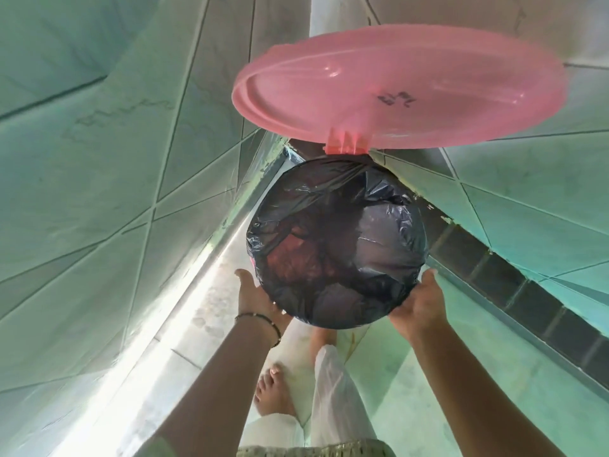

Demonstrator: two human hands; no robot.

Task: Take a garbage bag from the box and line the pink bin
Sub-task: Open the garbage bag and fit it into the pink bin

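The pink bin shows only as a sliver of pink wall [251,260] under the black garbage bag [336,239], which is stretched over its round mouth and folded down over the rim. Its pink lid [395,100] stands open at the far side on its hinge. My left hand [255,298] holds the bag's folded edge at the near-left side of the rim, thumb up along it. At the near-right side, my right hand [418,308] holds the edge the same way. The fingers of both hands are hidden under the bag's edge. No box is in view.
The bin stands on a pale tiled floor in a corner of green tiled walls [99,159], beside a dark tile strip [514,291] on the right. My bare feet [273,394] and white trouser legs are just below the bin.
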